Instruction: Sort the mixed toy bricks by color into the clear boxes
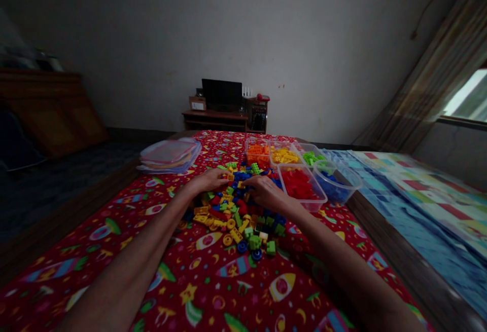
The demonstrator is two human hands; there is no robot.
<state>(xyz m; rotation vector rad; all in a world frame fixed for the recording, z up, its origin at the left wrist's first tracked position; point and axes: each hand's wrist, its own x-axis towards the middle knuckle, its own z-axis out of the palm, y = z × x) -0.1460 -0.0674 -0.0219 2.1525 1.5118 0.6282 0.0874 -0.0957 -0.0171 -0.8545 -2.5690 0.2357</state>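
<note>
Here the left hand (207, 181) and right hand (264, 192) rest on the central brick heap (232, 220), grips unclear, the right nearer the red-brick tray (302, 203).

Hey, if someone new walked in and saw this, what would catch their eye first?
The eye goes first to the heap of multicoloured plastic toy bricks in the middle of the red rocket-print cloth, with the left hand and right hand on it from either side. Just beyond and to the right, clear plastic tubs hold bright bricks sorted by colour: orange, yellow, green, red and blue.
</note>
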